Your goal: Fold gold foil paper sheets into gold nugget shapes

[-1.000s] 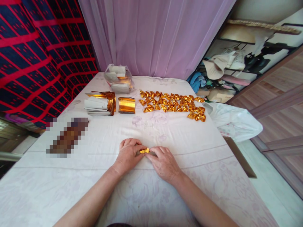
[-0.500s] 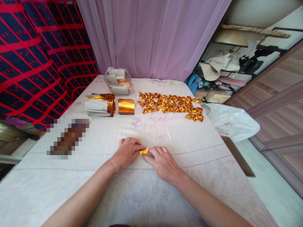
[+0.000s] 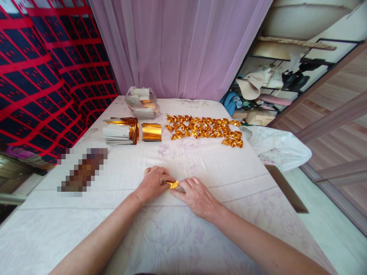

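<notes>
Near the middle of the table, a small folded piece of gold foil paper (image 3: 173,185) is pinched between both hands. My left hand (image 3: 154,183) has closed fingers on its left end. On its right end, the thumb and fingers of my right hand (image 3: 197,196) are closed too. Parts of the piece are hidden by the fingertips. Beyond the hands lie several rows of folded gold foil pieces (image 3: 204,126). To their left are a small stack of gold foil sheets (image 3: 151,132) and a larger stack of foil sheets with white-grey backs (image 3: 117,132).
A clear plastic bag (image 3: 142,104) with more sheets stands at the table's back left. A blurred-out item (image 3: 86,170) lies on the left. White plastic bag (image 3: 279,147) hangs by the right edge, near a crowded shelf (image 3: 266,82). A purple curtain (image 3: 177,49) closes off the back.
The right fingers have closed in more tightly on the gold piece, and its shape looks more pinched. The whole view has shifted slightly; the stacks and rows lie as before.
</notes>
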Tool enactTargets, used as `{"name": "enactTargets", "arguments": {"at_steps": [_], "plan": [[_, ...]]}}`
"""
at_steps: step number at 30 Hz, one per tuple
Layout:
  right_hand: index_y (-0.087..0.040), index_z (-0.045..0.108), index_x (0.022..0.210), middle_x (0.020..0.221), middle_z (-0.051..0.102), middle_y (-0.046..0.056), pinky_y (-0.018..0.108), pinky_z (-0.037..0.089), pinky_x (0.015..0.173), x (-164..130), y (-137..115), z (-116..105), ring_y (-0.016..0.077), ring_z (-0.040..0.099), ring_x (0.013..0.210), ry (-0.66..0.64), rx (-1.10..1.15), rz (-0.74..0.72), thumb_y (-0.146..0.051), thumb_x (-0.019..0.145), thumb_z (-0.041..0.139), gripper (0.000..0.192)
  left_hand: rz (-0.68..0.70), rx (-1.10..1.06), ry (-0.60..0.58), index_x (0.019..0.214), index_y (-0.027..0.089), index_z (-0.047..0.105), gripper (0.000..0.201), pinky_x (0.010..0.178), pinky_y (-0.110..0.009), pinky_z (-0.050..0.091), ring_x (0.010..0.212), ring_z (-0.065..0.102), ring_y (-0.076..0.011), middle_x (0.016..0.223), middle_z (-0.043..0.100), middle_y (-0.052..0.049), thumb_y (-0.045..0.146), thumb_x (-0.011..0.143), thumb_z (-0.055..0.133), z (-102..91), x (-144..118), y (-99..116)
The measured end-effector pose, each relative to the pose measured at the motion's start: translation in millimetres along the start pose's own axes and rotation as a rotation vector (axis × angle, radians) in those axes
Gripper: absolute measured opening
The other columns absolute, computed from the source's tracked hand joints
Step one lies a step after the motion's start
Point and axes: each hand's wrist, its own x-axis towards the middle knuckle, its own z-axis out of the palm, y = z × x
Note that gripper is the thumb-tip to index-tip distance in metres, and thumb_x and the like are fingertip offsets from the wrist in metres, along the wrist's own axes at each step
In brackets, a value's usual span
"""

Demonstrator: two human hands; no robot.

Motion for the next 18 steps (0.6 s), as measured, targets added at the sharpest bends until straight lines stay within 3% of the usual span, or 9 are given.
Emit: {"name": "enactTargets", "arguments": {"at_steps": [7, 12, 18], "plan": [[-0.029, 0.061, 0.121, 0.103, 0.064, 0.005, 0.035, 0.036, 0.08, -2.4, -2.1, 5.7, 0.0196, 0.054, 0.093, 0.075, 0.116, 0.093, -0.021, 0.095, 0.056, 0.028, 0.021, -0.011, 0.0, 0.102, 0.037, 0.074, 0.026, 0.092, -0.042, 0.029, 0.105, 0.053, -0.0233, 0.103, 0.067, 0.0, 0.025, 0.081, 0.066, -1.2, -3.2, 0.9], [-0.019, 0.061, 0.119, 0.102, 0.065, 0.007, 0.035, 0.036, 0.08, 3.5, -11.7, 9.4, 0.0203, 0.055, 0.094, 0.096, 0.227, 0.305, -0.019, 0.09, 0.059, 0.029, 0.021, -0.03, 0.02, 0.102, 0.036, 0.073, 0.029, 0.093, -0.041, 0.03, 0.106, 0.052, -0.0231, 0.104, 0.067, 0.001, 0.021, 0.079, 0.065, 1.0, -6.2, 1.7], [-0.02, 0.064, 0.115, 0.1, 0.064, 0.006, 0.035, 0.035, 0.078, 7.9, -20.6, 16.6, 0.0209, 0.055, 0.092, 0.15, 0.214, 0.371, -0.023, 0.087, 0.063, 0.028, -0.026, -0.062, 0.069, 0.107, 0.027, 0.067, 0.031, 0.095, -0.042, 0.031, 0.108, 0.054, -0.0244, 0.109, 0.069, -0.001, 0.022, 0.076, 0.067, 6.3, -7.6, 1.9]]}}
